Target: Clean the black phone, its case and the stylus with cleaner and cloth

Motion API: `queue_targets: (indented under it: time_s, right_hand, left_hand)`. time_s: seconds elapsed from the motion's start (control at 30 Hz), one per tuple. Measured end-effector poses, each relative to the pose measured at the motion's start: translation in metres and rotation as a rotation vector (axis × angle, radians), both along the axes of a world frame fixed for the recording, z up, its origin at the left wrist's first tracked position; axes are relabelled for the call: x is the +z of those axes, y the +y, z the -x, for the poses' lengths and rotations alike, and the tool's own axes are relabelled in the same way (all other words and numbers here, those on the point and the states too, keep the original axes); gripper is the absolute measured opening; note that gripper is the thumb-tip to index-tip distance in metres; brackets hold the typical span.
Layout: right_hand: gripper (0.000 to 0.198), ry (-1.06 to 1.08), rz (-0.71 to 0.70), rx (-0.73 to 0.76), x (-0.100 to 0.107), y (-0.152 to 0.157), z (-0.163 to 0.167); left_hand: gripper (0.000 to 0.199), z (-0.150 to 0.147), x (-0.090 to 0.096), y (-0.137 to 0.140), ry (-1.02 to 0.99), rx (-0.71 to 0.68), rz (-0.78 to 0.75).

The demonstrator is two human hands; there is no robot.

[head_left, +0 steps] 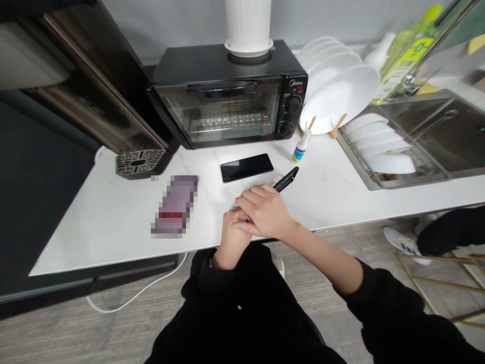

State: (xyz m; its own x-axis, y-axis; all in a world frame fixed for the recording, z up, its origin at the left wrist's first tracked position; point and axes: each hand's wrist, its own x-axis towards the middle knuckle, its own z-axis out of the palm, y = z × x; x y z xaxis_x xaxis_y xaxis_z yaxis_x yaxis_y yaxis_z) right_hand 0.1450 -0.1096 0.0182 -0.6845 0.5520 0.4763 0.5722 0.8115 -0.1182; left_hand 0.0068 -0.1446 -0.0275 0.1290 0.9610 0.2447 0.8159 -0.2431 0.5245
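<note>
Over the counter's front edge, my two hands are pressed together. My right hand (pixel 268 210) lies across my left hand (pixel 234 233), covering most of its fingers. A small dark edge shows between the palms; what they hold there is mostly hidden. From behind my right hand a slim black object (pixel 288 179) with a little red on it sticks out; I cannot tell whether it is gripped or lies on the counter. Beyond the hands, a black phone (pixel 247 168) lies flat. To the left is a blurred-out purplish flat item (pixel 176 202). A small spray bottle (pixel 300 147) stands behind the black object.
At the back stands a black toaster oven (pixel 223 111) with a white pot (pixel 248 25) on top. A drinks machine (pixel 140 163) is at left. White plates (pixel 341 96) in a rack and a sink (pixel 373 177) holding bowls are at right. Another person's shoe (pixel 405 246) shows below.
</note>
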Motion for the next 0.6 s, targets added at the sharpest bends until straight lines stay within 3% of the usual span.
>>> queue_targets:
  time_s: [0.17, 0.27, 0.37, 0.5, 0.6]
  right_hand:
    - [0.062, 0.042, 0.056, -0.225, 0.001, 0.053, -0.064]
    - [0.058, 0.131, 0.062, -0.311, 0.0, 0.061, -0.075]
    - [0.054, 0.182, 0.039, -0.294, -0.001, 0.039, -0.047]
    - [0.042, 0.092, 0.024, -0.124, -0.003, -0.006, 0.008]
    - [0.041, 0.055, -0.002, -0.058, -0.004, -0.014, 0.015]
  left_hand:
    - [0.028, -0.002, 0.013, -0.008, -0.088, -0.01, -0.02]
    - [0.029, -0.004, 0.016, -0.009, -0.11, -0.014, -0.016]
    - [0.027, -0.005, 0.013, -0.007, -0.038, 0.004, -0.007]
    - [0.027, -0.003, 0.002, -0.004, 0.115, 0.023, -0.003]
    - [0.025, -0.001, -0.001, -0.004, 0.128, 0.004, -0.004]
